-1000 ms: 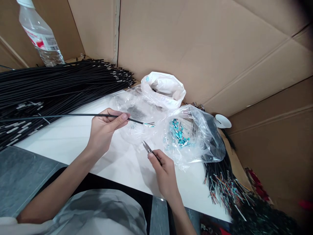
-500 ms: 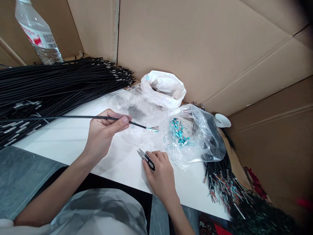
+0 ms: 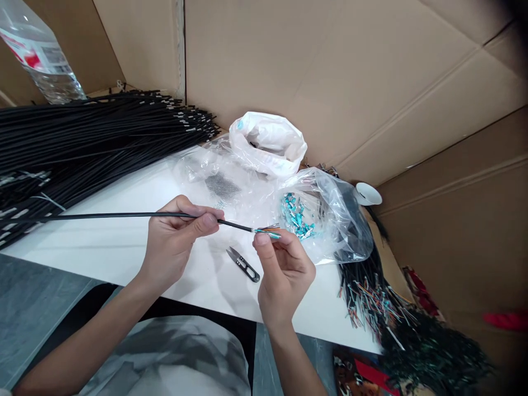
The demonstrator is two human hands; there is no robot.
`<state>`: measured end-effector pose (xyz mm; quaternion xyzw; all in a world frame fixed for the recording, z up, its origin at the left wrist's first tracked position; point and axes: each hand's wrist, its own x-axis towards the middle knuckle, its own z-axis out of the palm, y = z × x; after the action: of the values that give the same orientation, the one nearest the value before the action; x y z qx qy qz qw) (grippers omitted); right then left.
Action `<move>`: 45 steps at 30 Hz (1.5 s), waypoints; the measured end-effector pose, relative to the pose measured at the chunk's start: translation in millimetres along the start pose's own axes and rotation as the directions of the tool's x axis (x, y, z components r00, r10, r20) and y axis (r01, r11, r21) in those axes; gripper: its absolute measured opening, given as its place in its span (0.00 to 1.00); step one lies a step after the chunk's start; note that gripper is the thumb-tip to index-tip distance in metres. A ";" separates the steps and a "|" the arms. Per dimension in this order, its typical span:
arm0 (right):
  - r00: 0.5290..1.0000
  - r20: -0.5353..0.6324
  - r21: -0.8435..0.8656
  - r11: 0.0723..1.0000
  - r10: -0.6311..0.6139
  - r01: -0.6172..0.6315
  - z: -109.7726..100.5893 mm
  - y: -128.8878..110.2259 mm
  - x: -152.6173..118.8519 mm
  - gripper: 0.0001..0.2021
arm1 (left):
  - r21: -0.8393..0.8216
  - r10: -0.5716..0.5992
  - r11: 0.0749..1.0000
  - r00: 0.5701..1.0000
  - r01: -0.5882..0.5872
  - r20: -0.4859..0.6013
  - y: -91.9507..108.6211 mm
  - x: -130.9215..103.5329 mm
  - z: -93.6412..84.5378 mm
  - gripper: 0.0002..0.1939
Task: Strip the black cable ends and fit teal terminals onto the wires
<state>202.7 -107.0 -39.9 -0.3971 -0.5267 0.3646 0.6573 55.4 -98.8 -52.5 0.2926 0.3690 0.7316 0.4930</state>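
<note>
A black cable [image 3: 103, 215] runs in from the left and is pinched between the thumb and fingers of my left hand [image 3: 177, 236]. Past my fingertips its stripped end [image 3: 266, 229] shows thin wires, some orange, with a strip of turquoise foil. My right hand [image 3: 284, 269] closes thumb and forefinger on that end, at the foil and wires. Below, between the two hands, a pair of thread snips [image 3: 243, 264] lies on the white table [image 3: 103, 247], its blades pointing up and left.
Many black cables [image 3: 103, 132] are piled at the left by a water bottle [image 3: 45, 60]. A white bag [image 3: 268, 140] stands behind; a clear bag [image 3: 350, 231] holds turquoise scraps [image 3: 297, 215]. Stripped cables [image 3: 371, 302] hang at the right. Cardboard walls [image 3: 313, 71] rise behind.
My right hand has let go of the snips, leaving them on the table, and has moved up to the cable's stripped end. My left hand still holds the cable. The view has shifted slightly.
</note>
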 end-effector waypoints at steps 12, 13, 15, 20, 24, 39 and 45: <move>0.794 0.216 -0.515 0.625 -0.568 0.587 -15.3 23.8 -6.5 0.08 | 0.348 0.172 0.932 0.970 -0.104 -0.173 -0.7 -11.6 15.1 0.11; 0.784 0.264 -0.507 0.610 -0.562 0.609 -20.3 24.8 -2.5 0.07 | 0.353 0.132 0.933 0.977 -0.066 -0.167 1.9 -9.7 14.9 0.12; 0.817 0.312 -0.467 0.671 -0.485 0.576 -29.2 25.2 6.1 0.05 | 0.336 0.019 0.941 0.989 0.032 -0.146 7.5 -3.8 12.4 0.14; 0.953 0.303 -0.184 0.982 0.011 0.047 -31.6 21.9 18.5 0.07 | 0.249 -0.287 0.924 0.957 0.290 -0.050 14.4 12.2 4.4 0.16; 0.887 0.355 0.111 0.928 0.296 -0.354 -17.9 19.2 18.3 0.08 | 0.147 -0.397 0.909 0.918 0.389 0.024 12.8 15.2 3.9 0.13; 0.916 0.154 -0.063 0.929 0.369 -0.364 -16.3 11.3 22.9 0.10 | 0.184 -0.233 0.953 0.971 0.240 -0.059 10.4 11.6 2.7 0.14; 0.985 0.091 -0.399 0.912 0.147 -0.099 -33.0 27.4 -6.2 0.14 | 0.219 -0.051 0.972 0.987 0.084 -0.150 3.7 14.7 -0.9 0.15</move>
<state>232.4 -105.6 -71.5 -0.5306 -0.6013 0.3152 0.5074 47.7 -86.1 -49.0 0.2803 0.4936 0.6871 0.4534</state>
